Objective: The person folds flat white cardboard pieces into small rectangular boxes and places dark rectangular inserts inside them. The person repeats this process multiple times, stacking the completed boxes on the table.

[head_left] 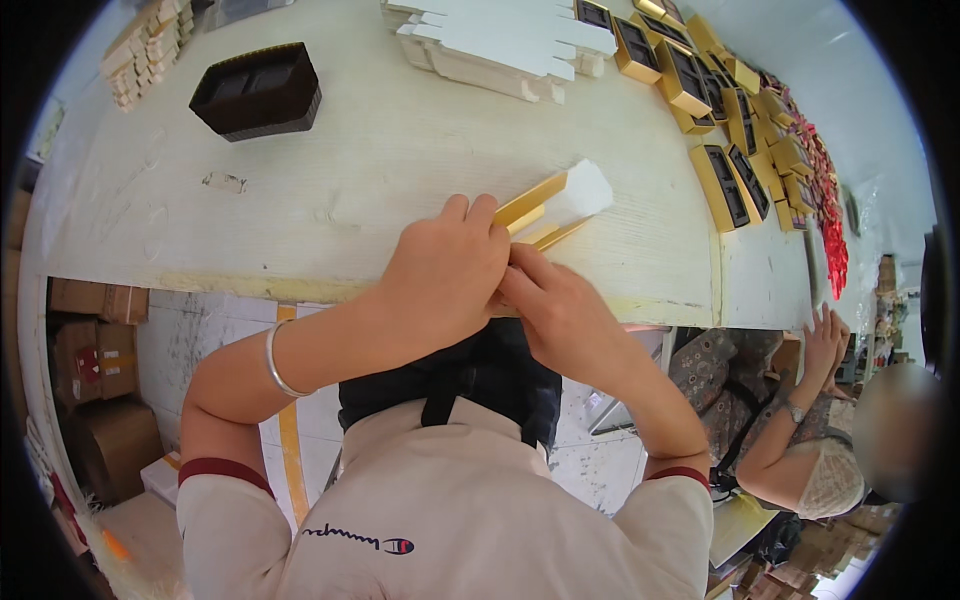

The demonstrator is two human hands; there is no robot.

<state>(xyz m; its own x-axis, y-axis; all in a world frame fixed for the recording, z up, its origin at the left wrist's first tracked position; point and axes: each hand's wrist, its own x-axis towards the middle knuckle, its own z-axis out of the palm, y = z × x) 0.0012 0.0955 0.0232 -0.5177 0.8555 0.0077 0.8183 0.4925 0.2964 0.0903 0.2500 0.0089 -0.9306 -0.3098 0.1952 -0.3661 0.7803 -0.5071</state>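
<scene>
Both hands meet at the table's near edge on a small gold cardboard box [533, 203], partly folded, with its white inner side and an end flap showing at the far end. My left hand [445, 262] is closed around the near left end of the box. Against the near right end, my right hand [560, 308] pinches the cardboard, its fingers close to the left ones. The near end of the box is hidden behind my fingers.
Ahead lies a stack of flat white box blanks [490, 45]. Dark plastic trays [255, 95] stand stacked at the left, near another pile of blanks [145, 50]. Gold boxes with dark inserts [725, 190] crowd the right. A co-worker's hands [825, 345] are at the table's right end.
</scene>
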